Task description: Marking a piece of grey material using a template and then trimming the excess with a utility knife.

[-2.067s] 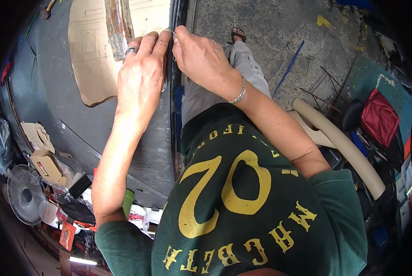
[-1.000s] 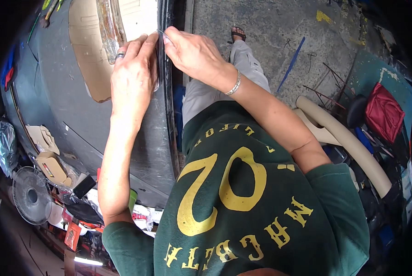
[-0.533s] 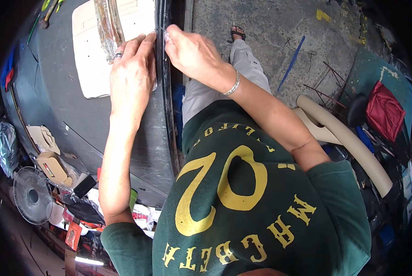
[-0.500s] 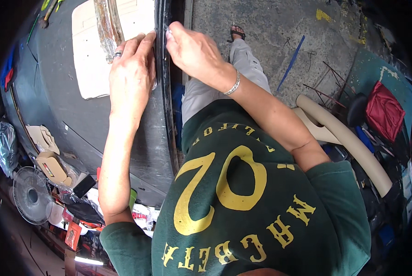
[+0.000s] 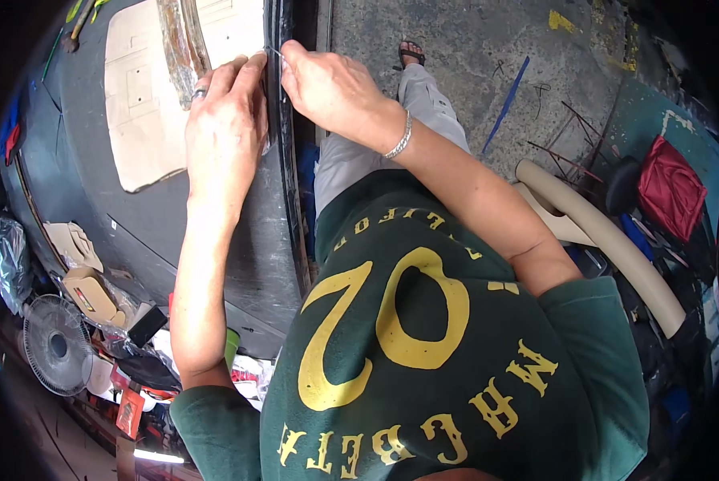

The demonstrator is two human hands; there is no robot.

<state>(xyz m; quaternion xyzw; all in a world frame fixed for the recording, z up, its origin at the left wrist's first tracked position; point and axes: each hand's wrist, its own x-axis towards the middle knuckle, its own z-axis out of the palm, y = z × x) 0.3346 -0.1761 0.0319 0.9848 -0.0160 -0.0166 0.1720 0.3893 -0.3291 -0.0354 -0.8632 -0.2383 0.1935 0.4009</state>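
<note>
A cream panel (image 5: 139, 132) with rounded corners and faint marked outlines lies on the dark work table. My left hand (image 5: 227, 120) grips the panel near the table's edge, fingers bent over it and thumb hidden. Under those fingertips is the end of a worn, brown-streaked bar (image 5: 181, 48), which rests on the panel. Just off the table's edge, my right hand (image 5: 331, 88) is closed in a pinch. A thin, pale sliver shows between its fingertips and my left index finger, too small to name.
The black table edge (image 5: 287, 160) runs along my legs. To the right, a blue strip (image 5: 507, 104) and thin rods lie on the concrete floor, near a beige roll (image 5: 600, 240) and dark red material (image 5: 670, 188). A fan (image 5: 57, 345) and clutter stand lower left.
The cream panel has turned slightly, its near corner shifting left and toward me. My right hand has drawn a little left, and the thin sliver now shows.
</note>
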